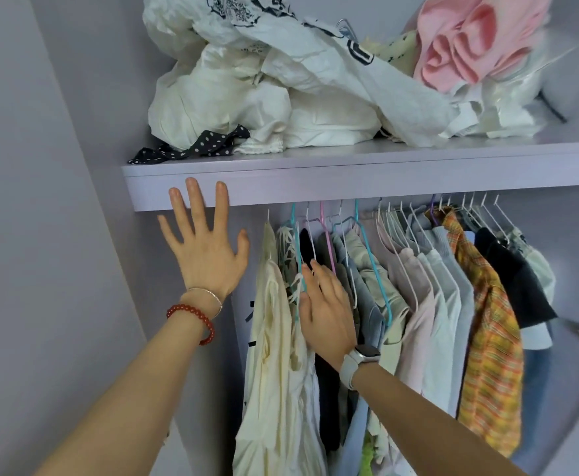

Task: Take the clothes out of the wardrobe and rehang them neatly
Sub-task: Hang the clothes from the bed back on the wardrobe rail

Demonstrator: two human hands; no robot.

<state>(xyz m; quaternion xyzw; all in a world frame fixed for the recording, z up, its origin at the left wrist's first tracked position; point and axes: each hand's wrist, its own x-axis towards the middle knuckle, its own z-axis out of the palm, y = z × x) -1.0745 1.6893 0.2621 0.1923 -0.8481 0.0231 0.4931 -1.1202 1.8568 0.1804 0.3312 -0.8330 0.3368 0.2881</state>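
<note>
Several garments hang on hangers under a lilac wardrobe shelf. A cream dress hangs at the far left, pale shirts in the middle, an orange plaid shirt and dark tops to the right. My left hand is raised with fingers spread, holding nothing, fingertips over the shelf's front edge. My right hand, with a white watch on the wrist, lies flat among the hanging clothes beside the cream dress, fingers pushed in near a teal hanger. Whether it grips anything is hidden.
A heap of crumpled white clothes, a pink garment and a black polka-dot cloth lies on top of the shelf. The wardrobe's lilac side wall stands at the left. The rail is hidden behind the shelf's front lip.
</note>
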